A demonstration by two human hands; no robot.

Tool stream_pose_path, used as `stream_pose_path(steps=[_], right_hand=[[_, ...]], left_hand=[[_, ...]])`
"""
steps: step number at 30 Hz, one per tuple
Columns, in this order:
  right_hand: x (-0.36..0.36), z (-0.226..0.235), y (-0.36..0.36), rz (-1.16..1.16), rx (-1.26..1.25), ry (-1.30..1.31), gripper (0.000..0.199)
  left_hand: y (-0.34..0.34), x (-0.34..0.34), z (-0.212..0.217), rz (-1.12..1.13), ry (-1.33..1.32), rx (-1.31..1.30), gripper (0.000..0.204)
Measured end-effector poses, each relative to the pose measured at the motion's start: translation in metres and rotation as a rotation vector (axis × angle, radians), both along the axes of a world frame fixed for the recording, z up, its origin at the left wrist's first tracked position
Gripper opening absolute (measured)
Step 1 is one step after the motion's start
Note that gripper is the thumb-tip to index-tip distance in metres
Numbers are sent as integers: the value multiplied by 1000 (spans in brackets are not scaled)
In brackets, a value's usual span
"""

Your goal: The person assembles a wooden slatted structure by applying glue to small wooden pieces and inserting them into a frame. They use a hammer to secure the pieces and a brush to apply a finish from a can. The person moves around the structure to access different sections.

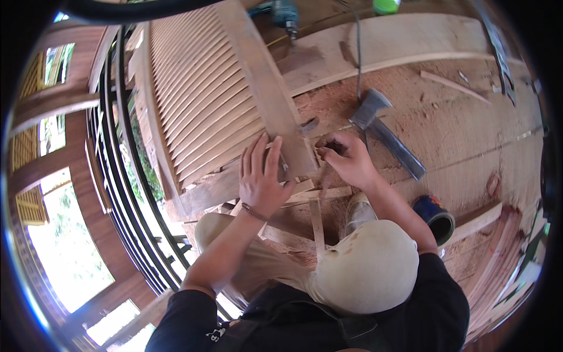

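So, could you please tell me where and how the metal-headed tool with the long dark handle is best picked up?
Probably from above, with the right hand, near the free end of the handle, which is straight, uncovered and slants back toward the person's right side. The broad head lies farther away, with a cord passing close by, so that end looks less handy.

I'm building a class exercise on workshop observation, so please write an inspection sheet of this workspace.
Surface: brown wooden plank floor, strewn with reddish sawdust.
Job's things: brown slatted wooden panel with a flat frame.
Clutter: grey-headed, dark-handled axe-like tool; blue cylindrical can; teal power drill.
Hands: left hand rests open on the panel's frame; right hand is curled near its edge, contents unclear.
Cables: thin dark cable crosses a pale wooden board.
Surroundings: black barred railing at left.
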State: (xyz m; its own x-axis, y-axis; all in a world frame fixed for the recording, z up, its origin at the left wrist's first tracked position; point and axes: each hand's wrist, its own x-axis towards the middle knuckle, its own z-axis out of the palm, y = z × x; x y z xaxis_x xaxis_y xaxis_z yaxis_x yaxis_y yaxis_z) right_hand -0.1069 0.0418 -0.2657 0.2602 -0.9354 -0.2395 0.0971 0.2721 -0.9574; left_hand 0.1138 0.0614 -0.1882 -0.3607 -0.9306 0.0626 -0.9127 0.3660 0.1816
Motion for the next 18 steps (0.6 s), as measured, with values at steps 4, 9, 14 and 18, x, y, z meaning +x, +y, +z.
stream_pose_path(steps=[4, 9, 14, 18], right_hand=[[7, -4, 2, -76, 56, -174, 13], [13, -7, 6, -83, 19, -133, 13], [10, 3, 5, -96, 48, -120, 12], [14, 0, 5, -171, 12, -94, 10]], left_hand=[[-11, 2, 7, -37, 26, 4, 100], [-3, 9, 16, -41, 23, 79, 97], [-3, 16, 19, -80, 116, 131, 92], [-8, 47, 34, -80, 278, 293, 86]])
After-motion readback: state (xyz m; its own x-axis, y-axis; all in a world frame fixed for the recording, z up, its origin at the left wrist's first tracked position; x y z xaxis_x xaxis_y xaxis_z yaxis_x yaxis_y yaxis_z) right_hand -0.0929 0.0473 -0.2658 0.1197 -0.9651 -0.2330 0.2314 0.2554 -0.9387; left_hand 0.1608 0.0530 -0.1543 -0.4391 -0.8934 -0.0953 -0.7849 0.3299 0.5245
